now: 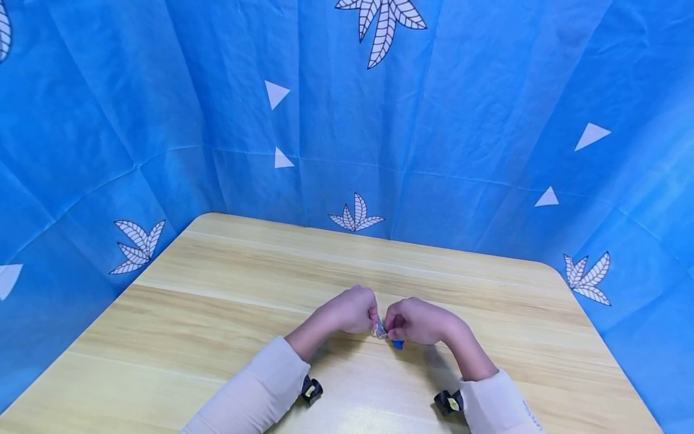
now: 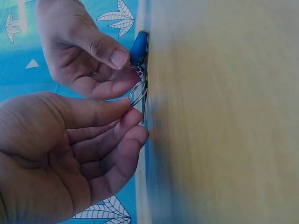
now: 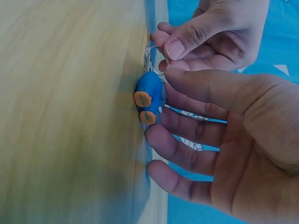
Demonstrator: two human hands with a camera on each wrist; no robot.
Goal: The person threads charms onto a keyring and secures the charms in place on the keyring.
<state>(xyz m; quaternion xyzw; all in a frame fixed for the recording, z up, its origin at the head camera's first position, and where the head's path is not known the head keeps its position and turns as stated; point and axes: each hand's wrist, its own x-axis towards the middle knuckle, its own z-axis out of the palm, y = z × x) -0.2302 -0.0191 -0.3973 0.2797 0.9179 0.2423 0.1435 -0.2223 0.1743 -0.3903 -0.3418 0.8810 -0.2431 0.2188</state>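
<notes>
A keychain with a metal split ring (image 2: 136,94), a short chain (image 2: 139,71) and a blue figurine (image 3: 150,88) with orange round feet is between the two hands, just over the tabletop. The left hand (image 1: 355,310) pinches the ring between thumb and forefinger, its other fingers curled below. From the other side the right hand (image 1: 420,320) holds the ring near the chain with thumb and forefinger. The figurine hangs beside the right hand's loosely bent fingers. Small shiny metal parts (image 1: 381,330) show between the fingertips in the head view; their exact shape is partly hidden.
The light wood-grain table (image 1: 228,289) has rounded far corners. A blue curtain (image 1: 347,120) with white leaves and triangles surrounds its back and sides. Black wrist devices (image 1: 311,390) sit at both pale sleeves (image 1: 260,386).
</notes>
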